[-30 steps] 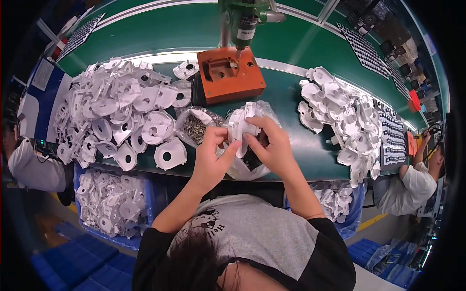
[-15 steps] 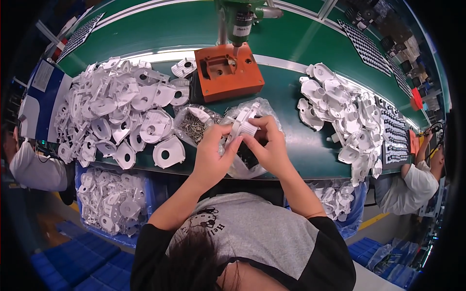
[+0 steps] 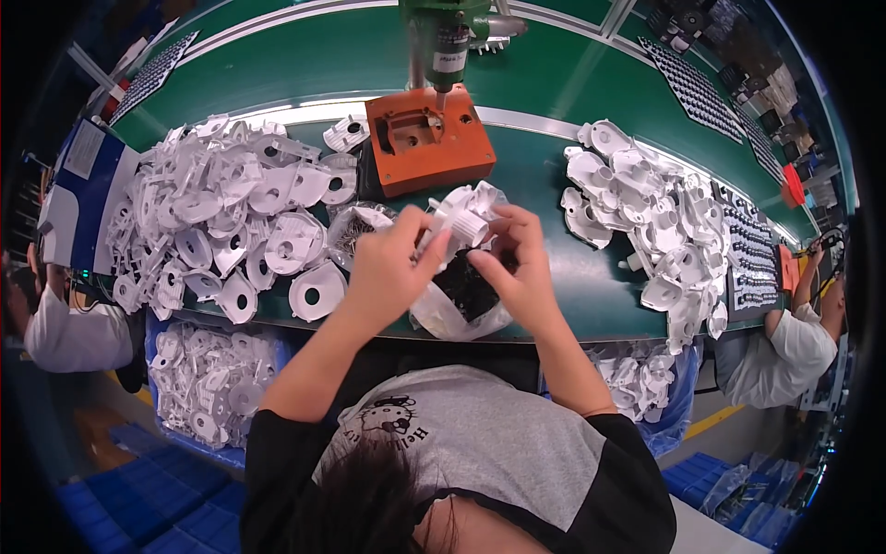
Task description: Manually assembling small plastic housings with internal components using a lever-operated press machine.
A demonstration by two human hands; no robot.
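A white plastic housing (image 3: 465, 220) with a ribbed round collar is tilted up in front of me, above a clear bag. My left hand (image 3: 399, 263) grips it by its left side, thumb and fingers closed on the edge. My right hand (image 3: 522, 270) is close to its right side, thumb and fingers apart; whether a fingertip touches the housing I cannot tell. Below, the plastic bag (image 3: 441, 319) contains small black parts (image 3: 469, 291). Left of it, partly covered by my left hand, is a bag of metal screws (image 3: 354, 231).
An orange fixture block (image 3: 434, 166) stands beyond my hands under a green drill-like machine (image 3: 449, 42). White housings are heaped at left (image 3: 221, 198) and right (image 3: 660, 212). Blue-lined bins (image 3: 286, 355) hold more below the bench edge. Other people (image 3: 784, 355) sit at both sides.
The housing has turned so its ribbed collar faces right and toward me. My right thumb has come away from it and the right fingers have spread. The left hand has shifted slightly left.
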